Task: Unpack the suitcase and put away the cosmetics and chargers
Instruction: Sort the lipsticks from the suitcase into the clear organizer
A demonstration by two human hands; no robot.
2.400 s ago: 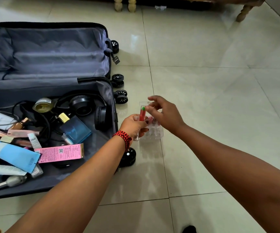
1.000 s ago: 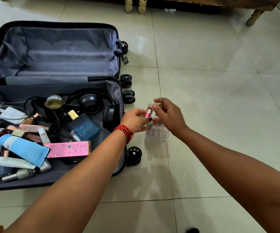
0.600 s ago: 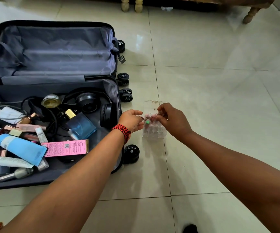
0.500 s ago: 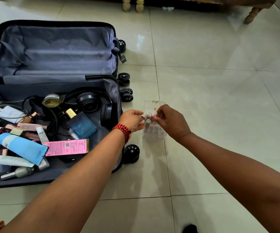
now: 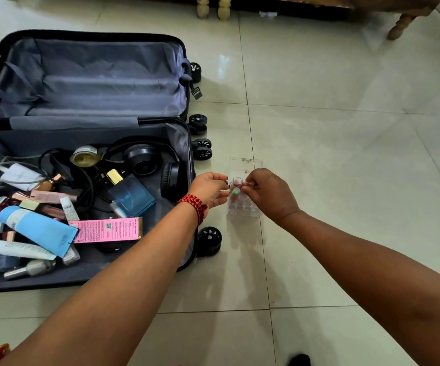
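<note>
Head view: a person stretches both arms over a tiled floor [image 5: 345, 159] toward a clear organizer [image 5: 246, 163] that stands beside an open suitcase [image 5: 94, 83].
Right hand: the right hand [image 5: 269, 194] has its fingers curled. The thumb and forefinger are drawn narrow, pinching the top of a small tube [image 5: 245, 184] that sits in a slot on the far side of the organizer's grid.
Left hand: the left hand [image 5: 209, 190] is curled in a loose C, fingertips above and thumb below, facing the organizer's left wall. Whether they touch that wall cannot be told. A red-and-black wristband [image 5: 193, 206] circles the wrist.
Clear organizer: it stands upright on the floor between the two sets of fingertips, and its tall back wall rises just beyond them.
Green-capped tube: the green-capped tube [image 5: 236, 191] stands in a slot in the gap between the left and right fingertips.
Suitcase: it lies open flat, well left of the left fingers. One wheel [image 5: 209, 240] sits just under the left wrist.
Contents: everything lies in the near half, left of both hands' fingers. The headphones [image 5: 145, 159] and a blue perfume bottle [image 5: 131, 195] are closest to the left wrist. Farther left are a pink box [image 5: 108, 229], a blue tube [image 5: 36, 228] and a white charger [image 5: 18, 175] with cables.
</note>
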